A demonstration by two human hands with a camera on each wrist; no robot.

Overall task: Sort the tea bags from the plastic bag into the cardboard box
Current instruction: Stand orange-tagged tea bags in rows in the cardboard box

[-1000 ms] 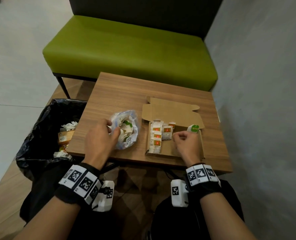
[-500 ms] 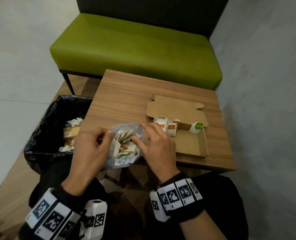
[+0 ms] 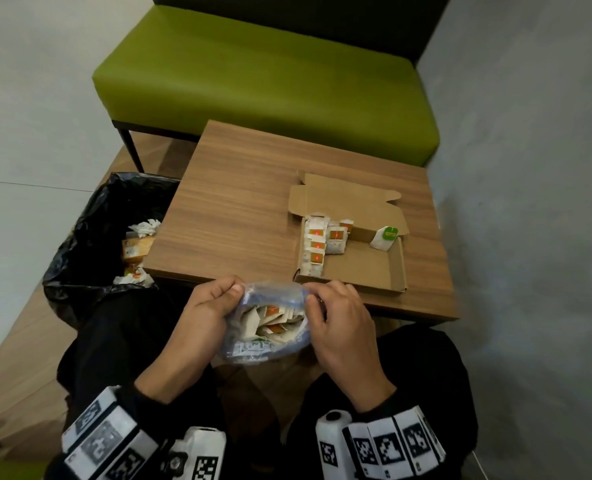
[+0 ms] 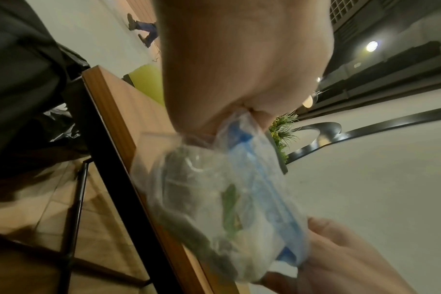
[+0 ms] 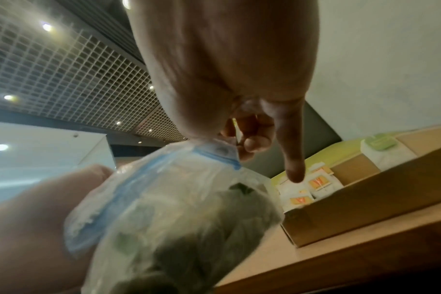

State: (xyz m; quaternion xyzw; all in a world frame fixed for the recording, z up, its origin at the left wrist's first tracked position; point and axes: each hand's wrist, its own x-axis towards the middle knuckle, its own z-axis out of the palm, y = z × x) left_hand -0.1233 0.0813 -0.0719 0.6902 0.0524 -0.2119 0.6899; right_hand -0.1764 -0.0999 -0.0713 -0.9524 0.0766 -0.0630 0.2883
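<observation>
A clear plastic bag [image 3: 270,323] with a blue zip strip, full of tea bags, hangs off the table's near edge above my lap. My left hand [image 3: 214,299] pinches its left rim and my right hand [image 3: 325,306] pinches its right rim, spreading the mouth. The open cardboard box [image 3: 360,271] lies on the table behind. A row of orange-tagged tea bags [image 3: 317,244] fills its left side, and one green-tagged tea bag [image 3: 384,237] leans in its far right corner. The bag [image 4: 224,197] and the bag [image 5: 179,214] fill both wrist views.
The wooden table [image 3: 246,202] stands before a green bench [image 3: 263,77]. A bin lined with a black bag [image 3: 104,233], holding wrappers, stands at the table's left. A grey wall [image 3: 530,168] runs along the right.
My right hand left the box and joined the left at the bag. Both hands then pulled the bag off the table toward me and opened its mouth.
</observation>
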